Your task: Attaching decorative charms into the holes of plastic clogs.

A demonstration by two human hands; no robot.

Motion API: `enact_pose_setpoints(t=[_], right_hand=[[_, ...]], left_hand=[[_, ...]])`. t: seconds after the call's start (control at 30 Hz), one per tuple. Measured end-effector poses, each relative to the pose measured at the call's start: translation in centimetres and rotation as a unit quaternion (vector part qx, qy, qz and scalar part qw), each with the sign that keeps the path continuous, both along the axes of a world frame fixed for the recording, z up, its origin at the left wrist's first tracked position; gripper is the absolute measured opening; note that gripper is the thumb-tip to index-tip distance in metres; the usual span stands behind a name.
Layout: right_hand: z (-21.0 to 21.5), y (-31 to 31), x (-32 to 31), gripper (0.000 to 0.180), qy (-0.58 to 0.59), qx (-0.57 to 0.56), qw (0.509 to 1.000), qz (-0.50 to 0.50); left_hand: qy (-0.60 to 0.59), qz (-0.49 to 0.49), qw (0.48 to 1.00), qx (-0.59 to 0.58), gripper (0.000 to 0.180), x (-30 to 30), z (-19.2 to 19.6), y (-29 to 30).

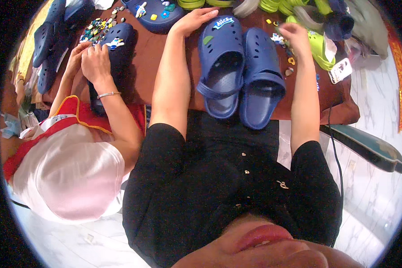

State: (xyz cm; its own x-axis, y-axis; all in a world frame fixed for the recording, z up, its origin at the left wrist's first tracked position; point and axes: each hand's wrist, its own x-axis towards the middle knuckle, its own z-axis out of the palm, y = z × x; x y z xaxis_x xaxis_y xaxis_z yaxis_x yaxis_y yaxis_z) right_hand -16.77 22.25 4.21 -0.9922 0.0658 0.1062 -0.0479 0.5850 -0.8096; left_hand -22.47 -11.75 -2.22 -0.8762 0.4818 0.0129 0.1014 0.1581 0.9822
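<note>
Blue clogs rest on a brown cloth (337,99): the right clog (262,60) shows no charms, while the left clog (228,43), just left of it, carries 2, suggesting 1 decorated, 1 to go. Beyond the right clog's toe, leftward, the left hand (196,21) extends its fingers, holding nothing visible; right of that clog, the blurred right hand (296,38) curls near small charms (278,39), grip unclear. White lettering marks the left clog's blue charm (223,22).

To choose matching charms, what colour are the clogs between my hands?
The clogs are blue, clearest in the head view.
</note>
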Motion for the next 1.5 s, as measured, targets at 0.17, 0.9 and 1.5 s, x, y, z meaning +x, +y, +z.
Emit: enact_pose_setpoints(t=[0.17, 0.9, 1.5], right_hand=[[-4.6, 6.7, 3.5, 0.01, -0.039, 0.076, 0.989, -0.123], [-3.7, 2.0, 0.9, 0.018, 0.035, 0.311, 0.95, 0.005], [1.3, -10.5, -0.2, 0.015, -0.114, -0.039, 0.951, 0.284]], left_hand=[[-0.026, 0.004, 0.999, 0.019, 0.059, 0.2, 0.1, 0.1], [-0.052, -0.004, 0.997, 0.051, 0.06, -0.1, -0.5, -0.4], [-0.03, -0.02, 0.998, 0.046, 0.061, 1.3, 0.1, -0.1]])
